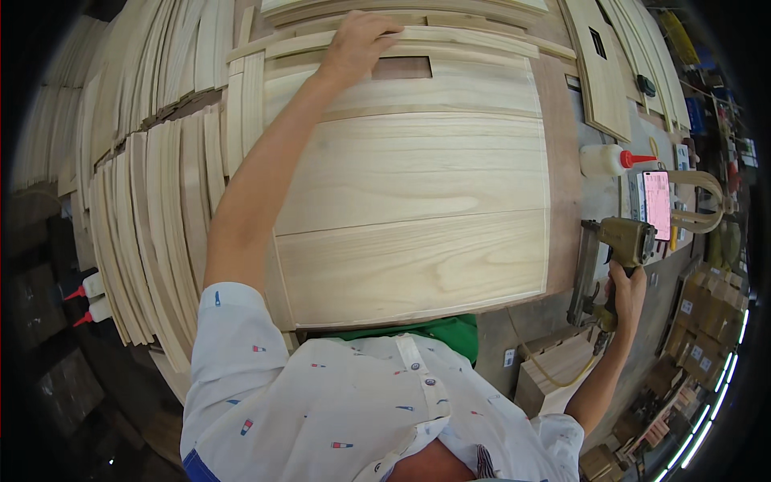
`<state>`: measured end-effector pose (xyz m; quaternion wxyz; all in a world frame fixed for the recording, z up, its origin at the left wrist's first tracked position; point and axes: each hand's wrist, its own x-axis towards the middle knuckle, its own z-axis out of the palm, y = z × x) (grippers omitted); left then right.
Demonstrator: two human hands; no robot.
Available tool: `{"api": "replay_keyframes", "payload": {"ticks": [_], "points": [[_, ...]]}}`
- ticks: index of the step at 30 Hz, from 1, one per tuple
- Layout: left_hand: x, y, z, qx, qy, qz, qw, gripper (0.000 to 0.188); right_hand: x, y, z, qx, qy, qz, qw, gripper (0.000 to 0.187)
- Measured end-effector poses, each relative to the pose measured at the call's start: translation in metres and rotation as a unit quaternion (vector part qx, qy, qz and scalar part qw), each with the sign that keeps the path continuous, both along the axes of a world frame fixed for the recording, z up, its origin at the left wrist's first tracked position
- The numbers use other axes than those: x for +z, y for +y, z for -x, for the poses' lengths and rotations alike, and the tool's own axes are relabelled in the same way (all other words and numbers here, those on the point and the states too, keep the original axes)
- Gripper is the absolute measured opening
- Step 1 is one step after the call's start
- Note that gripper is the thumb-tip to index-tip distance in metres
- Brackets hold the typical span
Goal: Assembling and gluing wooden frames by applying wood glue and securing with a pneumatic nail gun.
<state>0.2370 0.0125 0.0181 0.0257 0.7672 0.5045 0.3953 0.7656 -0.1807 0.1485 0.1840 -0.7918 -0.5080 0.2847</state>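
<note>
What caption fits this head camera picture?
Left hand presses a wood strip on a pale panel; right hand holds a nail gun.

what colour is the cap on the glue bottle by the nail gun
Red, on the white glue bottle; the head view shows it best.

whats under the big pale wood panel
A brown board shows along the large pale wooden panel's right edge, with a darker patch in the rectangular cutout. The rest beneath is covered.

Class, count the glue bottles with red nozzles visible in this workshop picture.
3: one glue bottle lies right of the panel; two glue bottles sit at the far left. Others may be hidden.
</note>
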Motion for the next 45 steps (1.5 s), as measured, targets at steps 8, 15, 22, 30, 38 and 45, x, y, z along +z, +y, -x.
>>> {"api": "replay_keyframes", "payload": {"ticks": [8,15,22,30,38,45], "points": [[0.059,-0.031,-0.043,0.030,0.068,-0.161,0.984,0.025,-0.002,-0.003,-0.010,0.007,0.006,-0.006,1.000,0.023],[0.121,-0.055,0.002,0.188,-0.400,0.043,0.896,0.037,-0.007,-0.001,-0.014,0.021,0.026,-0.020,0.999,0.024],[0.080,-0.081,0.077,0.227,-0.402,0.106,0.881,0.030,-0.008,0.002,-0.020,0.038,0.037,-0.019,0.998,0.026],[0.067,-0.106,0.077,0.269,-0.180,0.129,0.937,0.036,-0.008,0.000,-0.022,0.023,0.030,-0.009,0.999,0.026],[0.073,-0.099,0.084,0.257,0.105,-0.047,0.959,0.034,-0.008,0.001,-0.023,0.041,0.055,-0.020,0.997,0.026],[0.125,-0.095,0.054,0.182,0.323,-0.140,0.918,0.034,-0.005,0.000,-0.020,0.035,0.034,-0.015,0.999,0.026]]}}
